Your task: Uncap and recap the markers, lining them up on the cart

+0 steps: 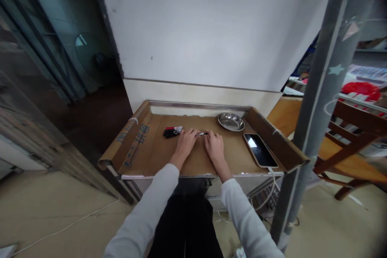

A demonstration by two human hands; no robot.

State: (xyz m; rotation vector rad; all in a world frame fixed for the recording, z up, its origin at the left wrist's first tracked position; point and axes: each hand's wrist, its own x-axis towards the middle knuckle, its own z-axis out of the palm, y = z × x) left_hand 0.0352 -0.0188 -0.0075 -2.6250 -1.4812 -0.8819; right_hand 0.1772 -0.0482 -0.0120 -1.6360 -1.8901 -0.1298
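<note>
Between my two hands a slim pen (201,134) with a dark end lies level, just above or on the cardboard. My left hand (186,142) has its fingers closed on the pen's left end. My right hand (214,145) pinches the dark right end. Just left of my left hand, several pens (173,132) with black and red parts lie side by side in a small bunch. Fingers hide both ends of the held pen, so I cannot tell whether it is capped.
Cardboard (160,157) lines the tabletop, with raised flaps at both sides. A shiny metal dish (231,121) sits at the back right. In front of it lies a phone (260,150) with a white cable (273,181). A grey post (317,129) stands at the right, beside a wooden chair (347,137).
</note>
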